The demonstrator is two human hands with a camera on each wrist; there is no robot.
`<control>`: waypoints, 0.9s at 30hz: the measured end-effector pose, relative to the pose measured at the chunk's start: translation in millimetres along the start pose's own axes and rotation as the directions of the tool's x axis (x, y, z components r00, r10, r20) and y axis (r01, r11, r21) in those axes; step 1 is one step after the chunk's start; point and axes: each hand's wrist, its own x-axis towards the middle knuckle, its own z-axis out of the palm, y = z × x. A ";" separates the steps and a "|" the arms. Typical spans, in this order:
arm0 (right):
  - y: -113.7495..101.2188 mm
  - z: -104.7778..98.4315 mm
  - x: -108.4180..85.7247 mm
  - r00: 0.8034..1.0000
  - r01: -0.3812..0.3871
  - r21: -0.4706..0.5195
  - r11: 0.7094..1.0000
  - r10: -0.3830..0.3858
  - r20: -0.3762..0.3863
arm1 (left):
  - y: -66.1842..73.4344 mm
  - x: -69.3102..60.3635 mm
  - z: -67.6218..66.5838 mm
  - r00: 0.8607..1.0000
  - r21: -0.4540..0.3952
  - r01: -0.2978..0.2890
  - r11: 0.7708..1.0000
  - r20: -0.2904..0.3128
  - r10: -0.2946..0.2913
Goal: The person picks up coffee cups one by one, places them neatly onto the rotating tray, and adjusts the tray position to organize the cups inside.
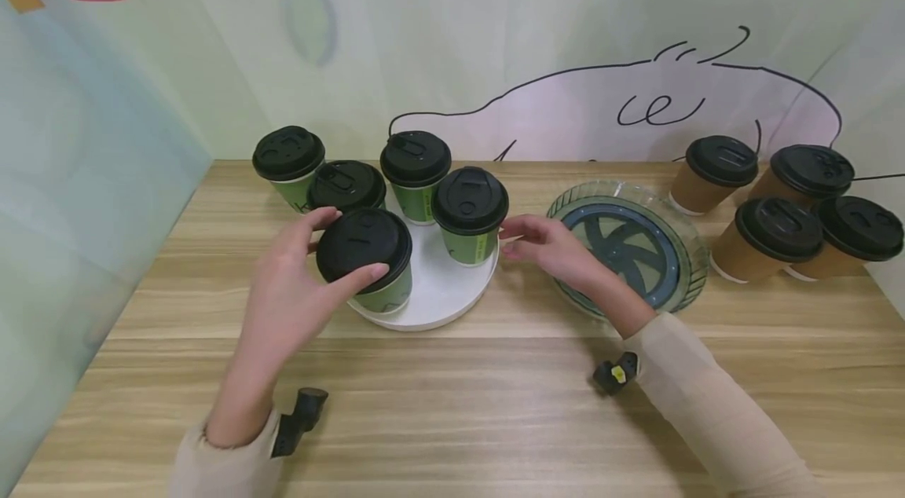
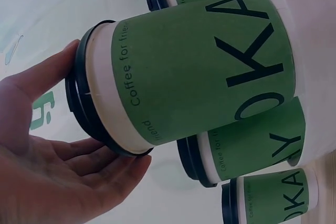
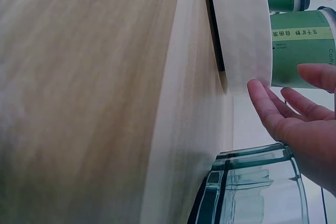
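Note:
My left hand [image 1: 293, 286] grips a green paper coffee cup [image 2: 205, 66] by its black lid, thumb on one side and fingers on the other. The cup is upright at the front left of a white round stand [image 1: 452, 298]. Around it are other green cups with black lids: one at the stand's right [image 1: 470, 207], one at the back [image 1: 415, 164] and two at the left, partly hidden. My right hand [image 1: 547, 247] is at the stand's right edge with relaxed fingers; a fingertip seems to touch the rim in the right wrist view. It holds nothing.
A clear greenish ribbed plate [image 1: 696, 270] lies on the wooden table [image 1: 481, 411], under and behind my right wrist. Several brown cups [image 1: 735, 254] with black lids are grouped at the far right. A printed curtain [image 1: 452, 34] hangs behind the table.

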 end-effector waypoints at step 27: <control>1.7 -0.7 1.2 1.000 0.008 0.011 1.000 -0.008 0.003 | -9.0 7.9 10.2 0.997 0.001 0.030 1.000 0.076 -0.030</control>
